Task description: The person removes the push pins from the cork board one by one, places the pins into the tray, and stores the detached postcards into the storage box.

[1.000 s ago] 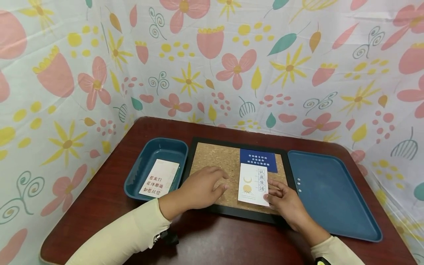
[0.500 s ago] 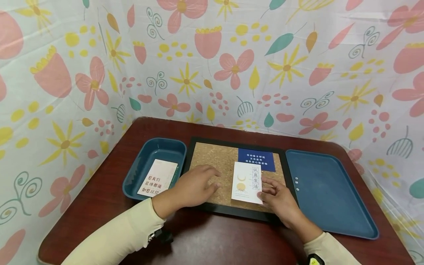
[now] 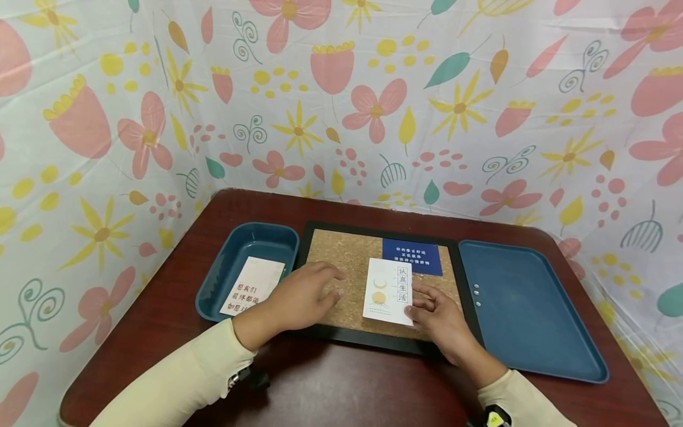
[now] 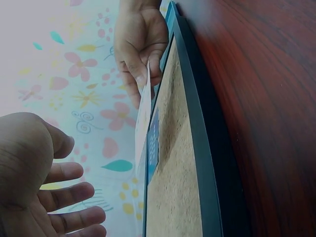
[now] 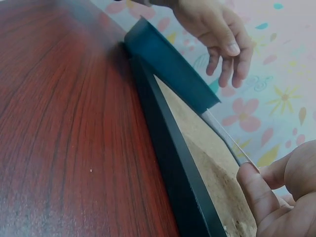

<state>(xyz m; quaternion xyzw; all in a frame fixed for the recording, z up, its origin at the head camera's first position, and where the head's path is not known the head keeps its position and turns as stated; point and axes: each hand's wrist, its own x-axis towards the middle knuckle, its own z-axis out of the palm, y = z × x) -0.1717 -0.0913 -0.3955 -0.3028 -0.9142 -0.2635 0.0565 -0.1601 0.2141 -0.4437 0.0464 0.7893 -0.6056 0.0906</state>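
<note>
My right hand [image 3: 440, 320] pinches a white card [image 3: 385, 290] by its right edge, thumb on top and fingers underneath. Chinese characters, a crescent and a yellow circle are printed on the card. It is held just above a cork board [image 3: 333, 246] with a black frame, overlapping the lower part of a blue card [image 3: 421, 252] that lies at the board's upper right. In the left wrist view the white card [image 4: 143, 123] shows nearly edge-on. My left hand [image 3: 301, 296] hovers over the board's left side with relaxed fingers, holding nothing.
Left of the board stands a deep blue tray [image 3: 213, 284] with a pale card [image 3: 256, 284] printed in red characters. A flat blue tray [image 3: 533, 308] lies to the right, with several small silver tacks [image 3: 477, 295] by its left edge. A flowered cloth [image 3: 341, 118] hangs behind the table.
The white card, in my right hand, has shifted left across the board relative to the blue card. My left hand has drawn slightly left, staying loose.
</note>
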